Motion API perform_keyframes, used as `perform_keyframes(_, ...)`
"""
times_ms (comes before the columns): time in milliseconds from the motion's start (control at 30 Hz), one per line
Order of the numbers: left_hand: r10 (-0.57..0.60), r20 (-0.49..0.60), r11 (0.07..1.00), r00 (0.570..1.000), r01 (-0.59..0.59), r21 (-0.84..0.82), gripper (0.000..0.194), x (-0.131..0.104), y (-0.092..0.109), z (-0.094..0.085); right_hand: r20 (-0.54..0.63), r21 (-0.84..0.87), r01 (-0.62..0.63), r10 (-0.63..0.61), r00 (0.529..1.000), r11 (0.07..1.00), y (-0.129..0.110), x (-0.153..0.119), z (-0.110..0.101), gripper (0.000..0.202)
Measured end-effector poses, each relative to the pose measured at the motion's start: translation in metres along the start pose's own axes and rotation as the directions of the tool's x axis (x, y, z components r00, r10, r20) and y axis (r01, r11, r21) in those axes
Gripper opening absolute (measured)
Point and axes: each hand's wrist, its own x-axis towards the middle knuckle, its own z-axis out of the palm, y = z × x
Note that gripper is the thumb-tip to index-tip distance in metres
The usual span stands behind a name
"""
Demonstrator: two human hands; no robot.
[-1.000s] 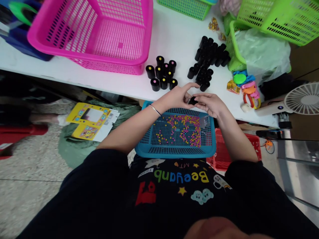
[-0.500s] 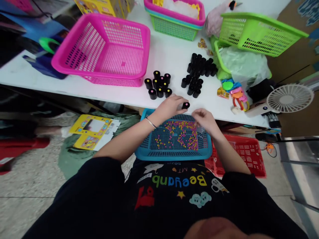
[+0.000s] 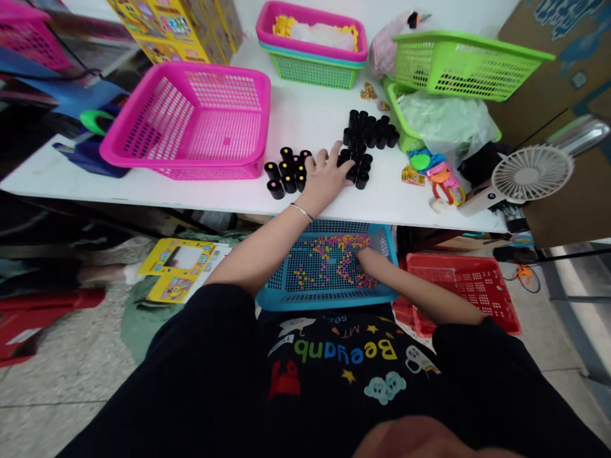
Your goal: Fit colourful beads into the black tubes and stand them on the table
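Observation:
My left hand (image 3: 328, 178) is stretched over the table with its fingers spread. Its thumb and index finger reach the near group of plain black cylinders (image 3: 361, 180); whether they touch one I cannot make out. Under and beside the palm stand several black cylinders with yellow or pink dots on top (image 3: 275, 189). Down in the blue basket (image 3: 272, 291) on my lap, my right hand (image 3: 366, 256) dips among small pink and yellow pieces (image 3: 346, 270). Its fingertips are hidden from view.
A pink basket (image 3: 229, 137) stands at the left of the table, with yellow boxes (image 3: 191, 28) behind it. More black cylinders (image 3: 375, 132), stacked green baskets (image 3: 470, 67) and a small fan (image 3: 532, 172) are to the right. A red basket (image 3: 470, 292) sits below.
My left hand has let go of a pink-dotted black cylinder and moved up to the plain ones. My right hand has dropped into the blue basket. The view has shifted slightly.

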Motion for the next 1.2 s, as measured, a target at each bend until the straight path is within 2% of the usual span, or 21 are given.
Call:
perform_keyframes(67,0.031,-0.041,0.999,0.999,-0.032,-0.015,0.036,0.003,0.006,0.014,-0.024,0.019,0.009,-0.008,1.000,1.000,0.002,0.004,-0.001,0.044)
perform_keyframes(133,0.017,-0.059,1.000,0.998,-0.018,-0.013,0.032,-0.002,0.009,0.020,-0.041,0.041,0.018,-0.016,0.999,0.999,0.007,0.009,0.000,0.043)
perform_keyframes(200,0.010,-0.039,1.000,0.999,-0.010,-0.008,0.030,-0.012,0.007,0.018,-0.056,0.067,0.028,-0.024,0.998,0.997,0.014,0.012,0.003,0.038)
perform_keyframes(267,0.056,0.025,0.998,0.998,-0.055,-0.037,0.029,-0.023,0.000,0.013,-0.069,0.096,0.048,-0.041,0.997,0.994,0.020,0.014,0.006,0.034)
perform_keyframes(333,0.159,0.144,0.979,0.977,-0.137,-0.151,0.031,-0.029,-0.011,0.009,-0.078,0.124,0.083,-0.073,0.994,0.989,0.024,0.015,0.005,0.031)
perform_keyframes(400,0.250,0.238,0.931,0.938,-0.165,-0.326,0.033,-0.030,-0.025,0.009,-0.087,0.142,0.119,-0.107,0.990,0.983,0.024,0.015,0.000,0.030)
perform_keyframes(467,0.277,0.247,0.871,0.929,-0.134,-0.472,0.034,-0.028,-0.038,0.013,-0.095,0.141,0.140,-0.127,0.987,0.980,0.021,0.017,-0.009,0.030)
perform_keyframes(567,0.266,0.185,0.805,0.946,-0.112,-0.582,0.034,-0.025,-0.048,0.018,-0.077,0.107,0.126,-0.118,0.990,0.986,0.016,0.020,-0.016,0.032)
perform_keyframes(733,0.266,0.171,0.787,0.949,-0.111,-0.606,0.037,-0.027,-0.046,0.019,0.007,0.020,0.069,-0.069,0.998,0.997,0.010,0.012,0.000,0.044)
perform_keyframes(867,0.259,0.185,0.793,0.948,-0.099,-0.601,0.038,-0.028,-0.044,0.018,0.035,-0.044,0.049,-0.048,0.998,0.998,0.014,0.004,0.009,0.039)
perform_keyframes(1000,0.267,0.188,0.780,0.945,-0.098,-0.617,0.038,-0.026,-0.045,0.020,0.069,-0.063,0.068,-0.063,0.996,0.996,0.017,0.005,0.003,0.034)
perform_keyframes(1100,0.279,0.183,0.772,0.943,-0.108,-0.626,0.039,-0.024,-0.047,0.021,0.089,-0.039,0.124,-0.120,0.989,0.991,0.015,0.007,-0.005,0.026)
perform_keyframes(1200,0.283,0.185,0.771,0.941,-0.108,-0.627,0.038,-0.023,-0.048,0.023,0.041,0.002,0.200,-0.200,0.979,0.980,0.012,0.004,-0.016,0.024)
